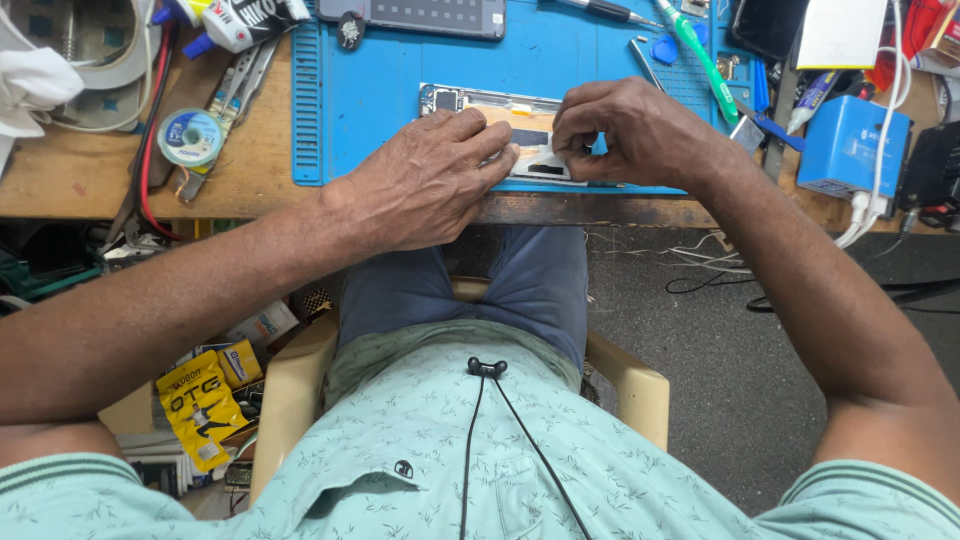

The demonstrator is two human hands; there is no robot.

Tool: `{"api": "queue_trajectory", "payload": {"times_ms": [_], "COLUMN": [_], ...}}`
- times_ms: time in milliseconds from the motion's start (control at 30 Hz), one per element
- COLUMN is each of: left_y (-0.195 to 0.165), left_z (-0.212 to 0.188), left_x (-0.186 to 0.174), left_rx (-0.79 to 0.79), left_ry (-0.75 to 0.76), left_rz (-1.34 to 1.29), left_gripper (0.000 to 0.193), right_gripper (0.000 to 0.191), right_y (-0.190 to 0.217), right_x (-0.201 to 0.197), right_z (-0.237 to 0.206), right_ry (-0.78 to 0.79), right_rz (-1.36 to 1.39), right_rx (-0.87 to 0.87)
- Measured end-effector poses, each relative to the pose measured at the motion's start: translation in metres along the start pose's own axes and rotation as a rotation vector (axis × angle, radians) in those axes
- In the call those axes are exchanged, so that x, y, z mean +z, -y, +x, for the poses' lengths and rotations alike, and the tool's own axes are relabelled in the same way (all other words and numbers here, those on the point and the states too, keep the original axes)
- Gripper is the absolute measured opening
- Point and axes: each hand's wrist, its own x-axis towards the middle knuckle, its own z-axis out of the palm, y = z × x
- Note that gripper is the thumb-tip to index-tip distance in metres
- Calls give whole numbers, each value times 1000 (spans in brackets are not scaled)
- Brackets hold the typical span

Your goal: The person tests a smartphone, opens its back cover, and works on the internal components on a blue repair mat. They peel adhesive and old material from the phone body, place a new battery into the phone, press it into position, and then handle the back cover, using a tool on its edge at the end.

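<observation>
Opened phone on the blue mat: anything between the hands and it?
Nothing visible. The left hand rests flat on the opened silver-framed phone, and the right hand pinches at its right part, so both already touch it. The green-handled screwdriver and the dark rectangular device lie farther back on the blue silicone mat.

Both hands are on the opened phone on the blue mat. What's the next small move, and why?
Probably keep the left hand pressing flat on the opened phone and lift slowly with the right hand. The right fingertips are pinched at something small near the phone's middle, too hidden to identify, and the phone lies loose on the blue mat, so it needs steadying.
</observation>
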Motion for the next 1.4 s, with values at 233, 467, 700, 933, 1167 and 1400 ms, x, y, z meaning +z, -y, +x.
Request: {"api": "queue_trajectory", "payload": {"times_ms": [233,467,700,933,1167,1400], "left_y": [0,-2,-2,0,0,3], "left_z": [-1,-3,-4,-3,-2,0], "left_x": [0,4,6,6,9,9], "left_rx": [3,0,0,-9,-7,-10], "left_ry": [-11,-28,-27,-10,-24,49], "left_rz": [8,43,57,10,20,10], "left_gripper": [48,50,48,45,46,43], "right_gripper": [5,2,6,12,9,9], "right_y": [2,5,7,29,41,34], "right_x": [7,26,22,22,29,27], "right_z": [-4,-10,-16,-22,-16,-10], "right_ry": [-67,-234,-279,-189,-126,-41], "right_rz": [32,94,-16,-180,-501,-512], "right_rx": [140,334,419,247,87,135]}}
